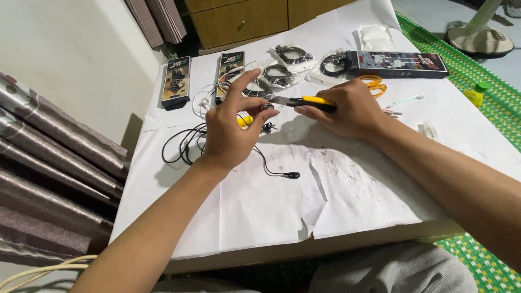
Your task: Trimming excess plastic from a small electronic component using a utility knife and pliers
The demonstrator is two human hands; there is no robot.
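Left hand pinches a small round metal part at thumb and fingertip, held just above the paper-covered table. Right hand is clenched round a yellow-handled cutter, blade tip touching the part. Judging by this, work's mid-way — part's being pried or trimmed, black cable lies loose below, not attached. Count: 2 small dark boxes, 1 long box, approx. 3 bagged cable coils, 1 orange scissors — mostly hidden.
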